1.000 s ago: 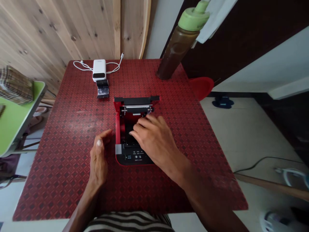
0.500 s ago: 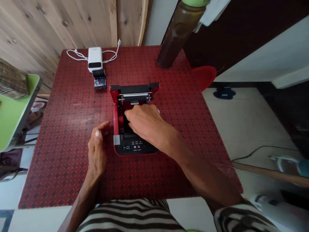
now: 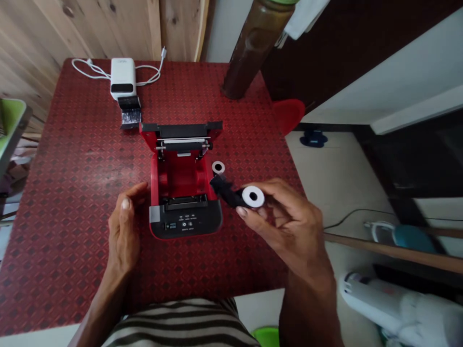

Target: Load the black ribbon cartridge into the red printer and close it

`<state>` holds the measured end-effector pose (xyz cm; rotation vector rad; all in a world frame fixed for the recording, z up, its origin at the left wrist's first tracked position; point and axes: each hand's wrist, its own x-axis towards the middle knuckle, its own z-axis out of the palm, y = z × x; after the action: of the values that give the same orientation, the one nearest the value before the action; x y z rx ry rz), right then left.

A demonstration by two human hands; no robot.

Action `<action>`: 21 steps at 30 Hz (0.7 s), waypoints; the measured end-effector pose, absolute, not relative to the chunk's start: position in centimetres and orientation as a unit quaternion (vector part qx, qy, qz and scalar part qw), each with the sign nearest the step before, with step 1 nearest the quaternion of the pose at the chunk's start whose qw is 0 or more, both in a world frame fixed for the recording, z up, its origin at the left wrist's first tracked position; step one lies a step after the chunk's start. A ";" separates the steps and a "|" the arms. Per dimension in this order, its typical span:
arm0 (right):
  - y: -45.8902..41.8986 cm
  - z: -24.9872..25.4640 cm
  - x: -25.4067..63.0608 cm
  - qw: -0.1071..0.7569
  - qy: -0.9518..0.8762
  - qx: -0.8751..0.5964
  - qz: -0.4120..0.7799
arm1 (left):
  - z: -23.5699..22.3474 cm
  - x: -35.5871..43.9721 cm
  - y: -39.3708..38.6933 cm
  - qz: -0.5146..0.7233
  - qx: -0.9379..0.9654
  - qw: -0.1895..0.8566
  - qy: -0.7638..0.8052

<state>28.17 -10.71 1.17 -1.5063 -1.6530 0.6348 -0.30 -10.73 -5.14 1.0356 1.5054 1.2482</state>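
A red and black printer (image 3: 183,193) stands with its lid open on the red patterned table (image 3: 72,193); its red bay is empty. My right hand (image 3: 285,221) hovers just right of the printer, closed on a black spool with white end caps (image 3: 237,192). One white cap (image 3: 218,167) shows at the spool's far end, the other (image 3: 253,196) by my fingertips. My left hand (image 3: 123,231) rests on the table against the printer's left side, fingers loosely apart, holding nothing.
A white power bank (image 3: 122,83) with a white cable and a small black device (image 3: 130,114) lie at the table's far left. A tall brown bottle (image 3: 249,43) stands at the far edge. A red stool (image 3: 289,113) and floor cables sit to the right.
My right hand has come out of the printer bay to the right, lifting the black spool with it. The bay is now empty. The left hand has stayed by the printer.
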 end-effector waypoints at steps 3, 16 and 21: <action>-11.7 -1.8 28.4 0.373 -0.631 -0.626 0.266 | -5.0 0.2 -10.9 0.495 0.441 0.435 0.609; -11.7 -4.1 28.1 0.239 -0.698 -0.589 0.329 | -5.1 0.6 -10.8 0.520 0.410 0.448 0.601; -11.0 -3.4 30.8 0.259 -0.688 -0.585 0.343 | -4.7 0.9 -10.7 0.516 0.394 0.451 0.613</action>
<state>30.80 -11.02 -3.45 -1.5851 -1.8630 0.9302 0.90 -10.71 -4.65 0.9727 1.5158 1.2749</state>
